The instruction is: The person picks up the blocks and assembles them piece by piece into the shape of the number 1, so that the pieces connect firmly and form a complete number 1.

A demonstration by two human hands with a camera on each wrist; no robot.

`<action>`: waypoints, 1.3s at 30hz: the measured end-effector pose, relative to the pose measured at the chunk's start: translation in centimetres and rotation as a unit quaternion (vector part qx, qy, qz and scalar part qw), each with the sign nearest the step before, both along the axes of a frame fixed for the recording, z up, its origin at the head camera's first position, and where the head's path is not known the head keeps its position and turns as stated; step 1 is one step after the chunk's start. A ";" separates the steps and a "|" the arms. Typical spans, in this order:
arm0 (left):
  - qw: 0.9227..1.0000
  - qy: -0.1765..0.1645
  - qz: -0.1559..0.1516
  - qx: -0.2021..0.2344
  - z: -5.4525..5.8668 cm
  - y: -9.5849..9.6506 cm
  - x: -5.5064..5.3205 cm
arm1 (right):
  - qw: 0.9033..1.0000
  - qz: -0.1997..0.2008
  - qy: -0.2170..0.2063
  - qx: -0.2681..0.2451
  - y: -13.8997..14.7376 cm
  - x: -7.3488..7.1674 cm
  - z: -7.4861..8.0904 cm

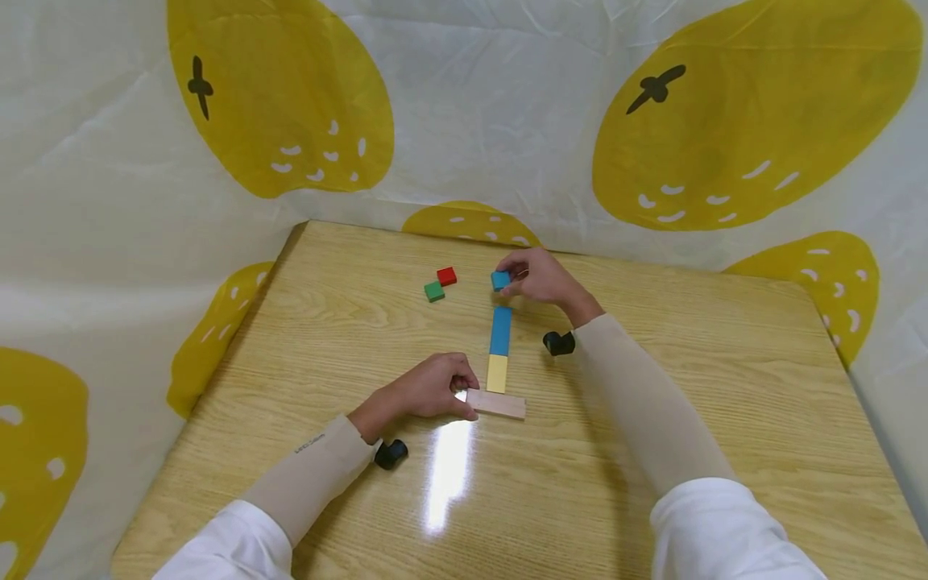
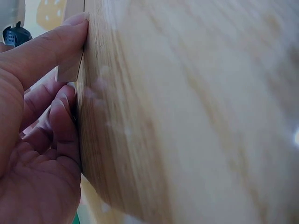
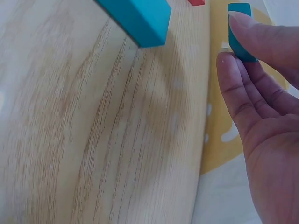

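While a plank [image 1: 502,404] juts from the gripping left hand [image 1: 433,387], the right hand [image 1: 544,278] pinches a blue block [image 1: 499,281].

Left hand [image 2: 35,158]: pinches the end of a pale block [image 2: 70,70]
Tabletop [image 2: 187,116]: shiny wood grain across the right side
Black object [image 2: 17,35]: upper left, perforated

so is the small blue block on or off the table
Off: the right hand pinches the small blue block; the right wrist view shows backdrop beneath it.
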State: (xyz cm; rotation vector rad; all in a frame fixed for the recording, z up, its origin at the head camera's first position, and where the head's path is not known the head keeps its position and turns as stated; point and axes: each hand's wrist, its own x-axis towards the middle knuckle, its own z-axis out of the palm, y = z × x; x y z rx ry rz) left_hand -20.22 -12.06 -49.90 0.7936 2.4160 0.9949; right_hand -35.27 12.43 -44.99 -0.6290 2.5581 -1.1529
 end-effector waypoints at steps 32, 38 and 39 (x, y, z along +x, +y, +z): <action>1.000 0.001 0.000 -0.003 0.1 0.0 0.0 | 0.999 0.030 -0.012 0.035 1.3 -1.6 -0.8; 1.000 0.002 0.001 -0.003 0.2 0.1 0.1 | 0.999 0.032 -0.012 0.038 1.5 -1.6 -0.9; 1.000 0.002 0.000 -0.004 0.2 0.1 0.1 | 0.999 0.031 -0.013 0.039 1.5 -1.6 -0.9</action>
